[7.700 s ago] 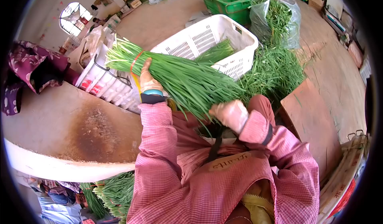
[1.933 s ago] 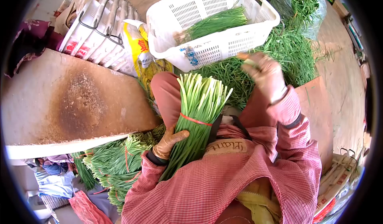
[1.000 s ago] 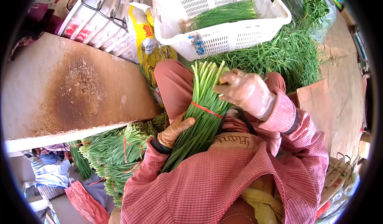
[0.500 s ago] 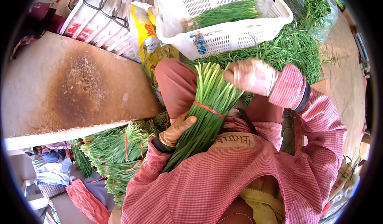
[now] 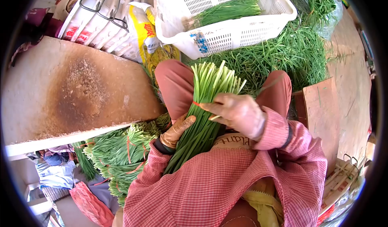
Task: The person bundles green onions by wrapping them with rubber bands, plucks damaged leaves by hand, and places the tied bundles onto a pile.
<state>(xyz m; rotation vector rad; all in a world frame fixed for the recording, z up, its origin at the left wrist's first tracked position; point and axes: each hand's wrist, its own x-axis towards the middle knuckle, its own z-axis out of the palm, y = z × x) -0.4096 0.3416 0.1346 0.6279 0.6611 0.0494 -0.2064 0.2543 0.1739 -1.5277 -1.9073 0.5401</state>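
A thick bundle of garlic chives point(image 5: 208, 91) lies tilted across my lap, pale cut ends up and green leaves toward my belly. A red band point(image 5: 196, 104) circles it. My left hand point(image 5: 178, 132), in a brownish glove, grips the bundle's left side below the band, thumb over the leaves. My right hand point(image 5: 240, 112), in a thin glove, is closed at the bundle's right side, its index finger against the band. A small pale piece shows under its fingers; I cannot tell whether it is a stalk or a fingertip.
Several banded bundles point(image 5: 117, 154) are heaped at my left, beside a stained board point(image 5: 81, 91). Ahead stands a white basket point(image 5: 226, 35) with one bundle inside. Loose green leaves point(image 5: 295, 57) cover the floor behind and right of it. A yellow bag point(image 5: 147, 33) leans by the basket.
My right hand has come down from beside the pale cut ends to the band, and its forearm has moved inward. The left hand stays on the bundle. A thin blurred streak appears above my right knee.
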